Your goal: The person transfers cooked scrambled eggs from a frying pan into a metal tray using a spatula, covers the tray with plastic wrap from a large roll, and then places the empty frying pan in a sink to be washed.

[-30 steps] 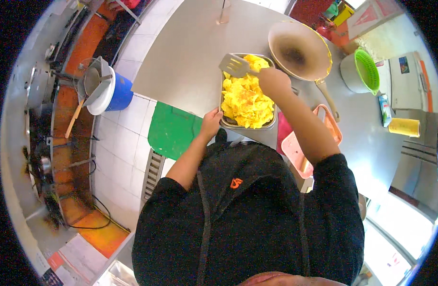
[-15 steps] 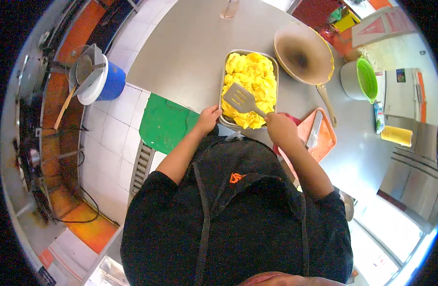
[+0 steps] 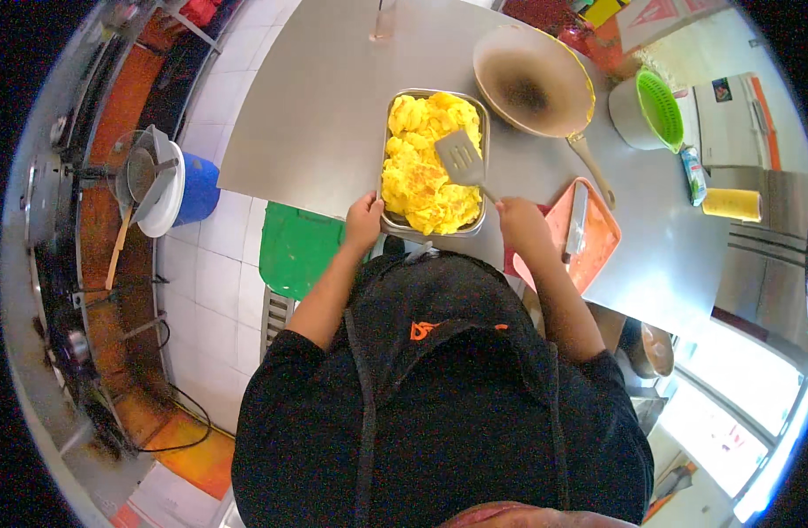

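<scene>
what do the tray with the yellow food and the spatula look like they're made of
The tray looks like brushed steel: dull grey rim, same sheen as the table. The spatula in the right hand also looks like metal, a grey slotted blade, though coated plastic can't be ruled out.

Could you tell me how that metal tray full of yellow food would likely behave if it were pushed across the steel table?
The tray looks stiff and, heaped with yellow food, probably heavy. Its flat base would likely slide on the table rather than tip.

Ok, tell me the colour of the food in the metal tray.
Bright yellow food, clearest in the head view.
</scene>
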A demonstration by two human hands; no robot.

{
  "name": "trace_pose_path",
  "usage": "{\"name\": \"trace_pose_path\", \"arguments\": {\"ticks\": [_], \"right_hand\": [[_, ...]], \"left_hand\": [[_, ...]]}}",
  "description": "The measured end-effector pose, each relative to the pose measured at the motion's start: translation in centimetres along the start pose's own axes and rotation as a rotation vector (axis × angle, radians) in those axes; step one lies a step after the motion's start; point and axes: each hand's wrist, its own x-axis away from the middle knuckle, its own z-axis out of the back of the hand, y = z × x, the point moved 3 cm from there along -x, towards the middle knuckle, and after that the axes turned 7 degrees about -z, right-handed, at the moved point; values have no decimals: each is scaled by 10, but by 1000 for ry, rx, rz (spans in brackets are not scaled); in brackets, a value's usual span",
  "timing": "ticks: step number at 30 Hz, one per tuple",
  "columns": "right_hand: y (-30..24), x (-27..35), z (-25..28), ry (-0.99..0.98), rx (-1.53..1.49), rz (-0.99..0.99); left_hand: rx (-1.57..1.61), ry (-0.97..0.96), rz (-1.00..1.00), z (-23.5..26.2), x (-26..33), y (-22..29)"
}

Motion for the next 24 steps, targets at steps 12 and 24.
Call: {"name": "trace_pose_path", "arguments": {"ticks": [12,24], "right_hand": [[-29,31,19,-88,-30,8],[-32,22,54,24,-94,-66]], "left_hand": [[165,-142,160,40,-43,-14],[-8,-264,162,38,-50,7]]}}
